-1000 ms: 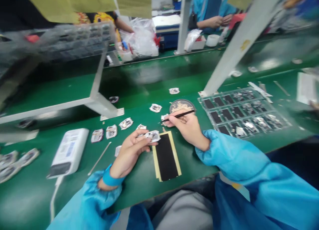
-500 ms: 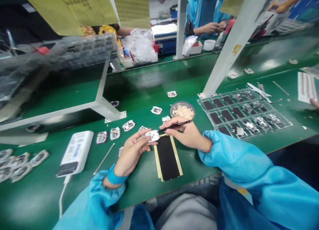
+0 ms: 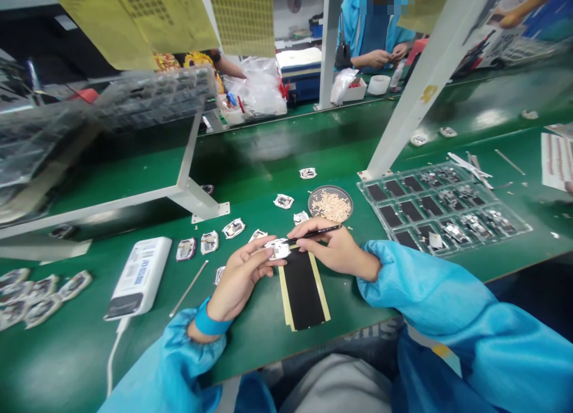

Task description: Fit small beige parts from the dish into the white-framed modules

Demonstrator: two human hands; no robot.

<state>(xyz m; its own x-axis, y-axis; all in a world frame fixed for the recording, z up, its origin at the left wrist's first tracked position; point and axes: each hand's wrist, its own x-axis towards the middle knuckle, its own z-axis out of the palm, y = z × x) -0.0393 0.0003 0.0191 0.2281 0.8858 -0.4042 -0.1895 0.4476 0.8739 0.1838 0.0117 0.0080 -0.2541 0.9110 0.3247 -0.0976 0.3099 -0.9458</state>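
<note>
My left hand [image 3: 242, 276] pinches a small white part [image 3: 278, 249] between thumb and fingers. Black tweezers [image 3: 316, 232] are gripped in my right hand [image 3: 333, 246], their tip at the right side of the white part. Under and in front of the hands lies a black sheet with yellow edges [image 3: 305, 293]. Just behind the right hand is a round dish of pale bits [image 3: 331, 204]. Several similar white parts lie around, one [image 3: 283, 201] left of the dish and another [image 3: 209, 242] left of my left hand.
A clear tray [image 3: 452, 213] with black pieces and metal parts lies at right. A white power bank [image 3: 139, 276] with a cable and a thin strip [image 3: 188, 289] are at left. Shelf legs [image 3: 203, 204] and a slanted post [image 3: 416, 91] rise from the table. Across it, a person's hands [image 3: 385, 56] show.
The view has shifted slightly, so the bench appears a little lower. Both hands keep their hold, with the tweezers still at the white part. An arm in the back left reaches further into view.
</note>
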